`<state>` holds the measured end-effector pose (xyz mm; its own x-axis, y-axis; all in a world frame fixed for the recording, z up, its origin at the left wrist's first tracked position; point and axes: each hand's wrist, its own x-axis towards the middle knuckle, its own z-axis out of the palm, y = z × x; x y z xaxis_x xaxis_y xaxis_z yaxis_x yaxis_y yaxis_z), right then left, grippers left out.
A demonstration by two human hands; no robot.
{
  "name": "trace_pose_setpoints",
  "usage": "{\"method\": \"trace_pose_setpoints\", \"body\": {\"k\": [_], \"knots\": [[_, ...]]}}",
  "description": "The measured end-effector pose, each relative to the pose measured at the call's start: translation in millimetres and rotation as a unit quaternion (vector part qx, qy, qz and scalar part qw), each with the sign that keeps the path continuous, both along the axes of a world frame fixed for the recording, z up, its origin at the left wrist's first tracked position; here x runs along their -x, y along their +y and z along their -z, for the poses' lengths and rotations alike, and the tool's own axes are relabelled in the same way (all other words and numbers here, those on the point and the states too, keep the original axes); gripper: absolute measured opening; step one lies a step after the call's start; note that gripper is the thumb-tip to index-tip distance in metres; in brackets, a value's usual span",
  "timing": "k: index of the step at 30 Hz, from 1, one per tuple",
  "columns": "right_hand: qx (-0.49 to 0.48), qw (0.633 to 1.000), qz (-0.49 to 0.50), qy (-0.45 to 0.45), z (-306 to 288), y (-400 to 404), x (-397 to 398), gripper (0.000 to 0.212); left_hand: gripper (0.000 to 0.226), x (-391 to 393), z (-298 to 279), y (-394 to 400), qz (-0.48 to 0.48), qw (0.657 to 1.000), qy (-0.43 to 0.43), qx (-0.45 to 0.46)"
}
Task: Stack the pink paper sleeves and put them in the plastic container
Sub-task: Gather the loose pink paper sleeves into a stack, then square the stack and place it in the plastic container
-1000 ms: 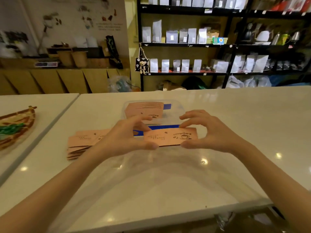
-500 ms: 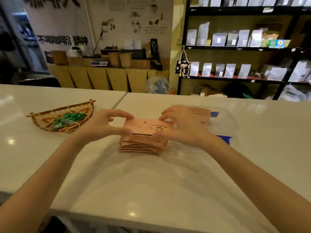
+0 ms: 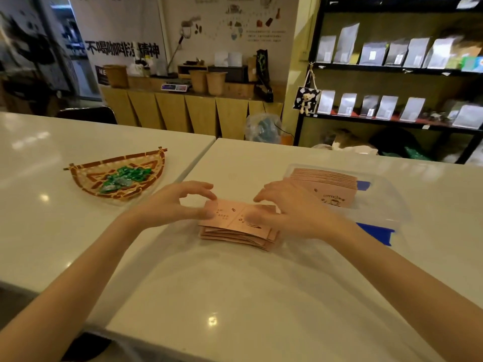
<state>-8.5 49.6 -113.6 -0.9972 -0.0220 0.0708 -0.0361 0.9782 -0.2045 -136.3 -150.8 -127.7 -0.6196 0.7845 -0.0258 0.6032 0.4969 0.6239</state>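
Note:
A loose pile of pink paper sleeves (image 3: 235, 232) lies on the white counter in front of me. My left hand (image 3: 177, 205) pinches the left end of the top sleeve between thumb and fingers. My right hand (image 3: 290, 210) rests on the sleeve's right end, fingers over it. To the right stands the clear plastic container (image 3: 386, 205) with blue tape on its near rim. Inside it a neat stack of pink sleeves (image 3: 329, 186) stands leaning, partly hidden behind my right hand.
A woven fan-shaped basket (image 3: 88, 178) with green wrapped sweets sits on the neighbouring counter to the left. A gap runs between the two counters. Shelves of pouches (image 3: 392, 61) and a wooden sideboard stand behind.
My hands carried a single sleeve from in front of the container leftward and set it on the loose pile. The camera view swung left with them.

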Motion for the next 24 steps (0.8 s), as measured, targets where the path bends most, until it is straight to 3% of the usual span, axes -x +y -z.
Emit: {"method": "trace_pose_setpoints", "body": {"k": [4, 8, 10, 17, 24], "knots": [[0.093, 0.985, 0.002, -0.146, -17.6, 6.7, 22.1, 0.055, 0.050, 15.6, -9.3, 11.4, -0.013, 0.997, -0.052, 0.051], [0.025, 0.964, -0.014, -0.263, -24.6, 5.2, 43.7, 0.064, 0.061, 24.9, -15.0, 30.9, 0.009, 0.968, -0.112, 0.224], [0.001, 0.956, -0.025, -0.292, -24.6, 2.7, 50.8, 0.062, 0.064, 27.4, -15.7, 37.8, 0.012, 0.957, -0.121, 0.262], [-0.010, 0.952, -0.022, -0.304, -18.6, -4.9, 60.4, 0.057, 0.071, 29.4, -16.4, 49.8, -0.001, 0.955, -0.113, 0.273], [0.014, 0.950, -0.017, -0.313, -19.4, -9.0, 57.0, 0.052, 0.073, 22.0, -10.0, 38.7, -0.022, 0.969, -0.121, 0.215]]}}
